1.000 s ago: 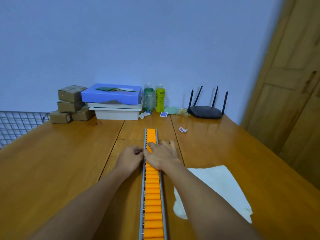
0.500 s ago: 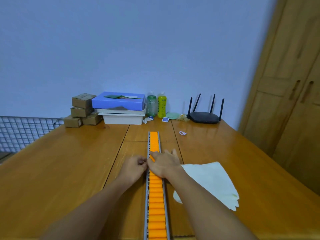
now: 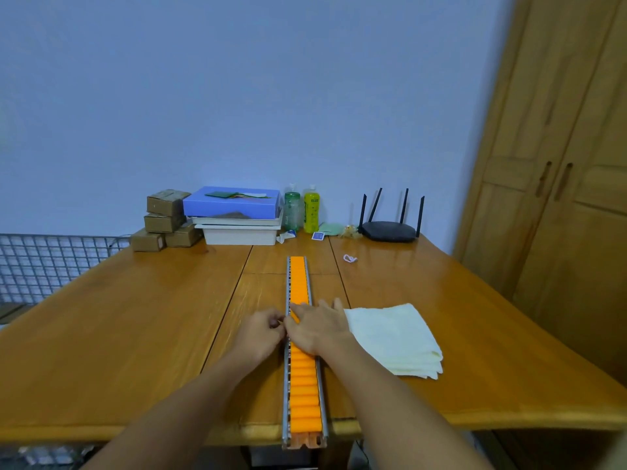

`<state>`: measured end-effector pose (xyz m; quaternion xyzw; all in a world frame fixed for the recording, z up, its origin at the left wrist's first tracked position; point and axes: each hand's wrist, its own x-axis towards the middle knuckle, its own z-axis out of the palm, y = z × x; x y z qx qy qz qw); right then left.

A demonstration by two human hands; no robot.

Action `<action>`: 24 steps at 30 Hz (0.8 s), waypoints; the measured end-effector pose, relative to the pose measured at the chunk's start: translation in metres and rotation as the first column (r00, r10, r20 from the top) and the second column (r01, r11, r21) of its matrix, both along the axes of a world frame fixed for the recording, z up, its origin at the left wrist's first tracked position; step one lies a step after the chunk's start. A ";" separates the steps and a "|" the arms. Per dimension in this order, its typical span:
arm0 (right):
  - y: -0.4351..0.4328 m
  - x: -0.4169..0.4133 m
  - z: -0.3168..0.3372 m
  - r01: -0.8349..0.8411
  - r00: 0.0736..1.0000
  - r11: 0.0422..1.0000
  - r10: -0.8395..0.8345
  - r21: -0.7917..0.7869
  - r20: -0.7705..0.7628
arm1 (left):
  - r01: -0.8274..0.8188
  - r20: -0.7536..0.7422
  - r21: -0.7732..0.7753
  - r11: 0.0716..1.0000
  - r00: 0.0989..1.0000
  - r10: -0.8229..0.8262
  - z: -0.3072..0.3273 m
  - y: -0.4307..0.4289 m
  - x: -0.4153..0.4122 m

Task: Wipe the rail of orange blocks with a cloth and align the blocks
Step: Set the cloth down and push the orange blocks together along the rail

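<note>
A long metal rail [image 3: 287, 395] filled with orange blocks [image 3: 304, 398] runs down the middle of the wooden table [image 3: 135, 334], its near end overhanging the front edge. My right hand [image 3: 317, 325] lies flat across the blocks about halfway along, fingers straight and pointing away. My left hand [image 3: 261, 332] sits against the rail's left side with fingers curled, and its fingertips pinch at the rail's edge beside one tilted block. A folded cream cloth [image 3: 393, 339] lies on the table just right of the rail, untouched.
At the back stand brown boxes [image 3: 163, 218], a blue box on white trays [image 3: 237, 215], two bottles [image 3: 302, 212] and a black router [image 3: 390, 228]. A small white loop [image 3: 349, 258] lies right of the rail's far end. A wire grid [image 3: 44, 262] is left; wooden doors [image 3: 559, 198] are right.
The view has tilted up and pulled back, showing the table's front edge and rail end. Both hands stay at the same spot on the rail.
</note>
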<state>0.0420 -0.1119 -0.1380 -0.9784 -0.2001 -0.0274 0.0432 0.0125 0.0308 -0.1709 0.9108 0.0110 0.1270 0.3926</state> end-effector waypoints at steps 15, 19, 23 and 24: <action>-0.015 -0.063 0.003 0.017 1.000 1.000 -0.017 -0.016 -0.015 | -0.012 0.017 0.049 0.999 1.000 0.011 0.002 -0.016 -0.061; -0.019 -0.081 0.003 0.025 1.000 0.999 -0.025 -0.026 -0.011 | -0.020 0.026 0.064 0.998 1.000 0.018 0.001 -0.021 -0.077; -0.023 -0.098 0.000 0.033 0.999 0.999 -0.033 -0.029 -0.016 | -0.019 0.009 0.085 0.996 1.000 0.018 0.001 -0.024 -0.092; -0.025 -0.102 0.000 0.035 0.999 0.999 -0.035 -0.028 -0.016 | -0.020 0.009 0.094 0.995 1.000 0.019 0.000 -0.025 -0.096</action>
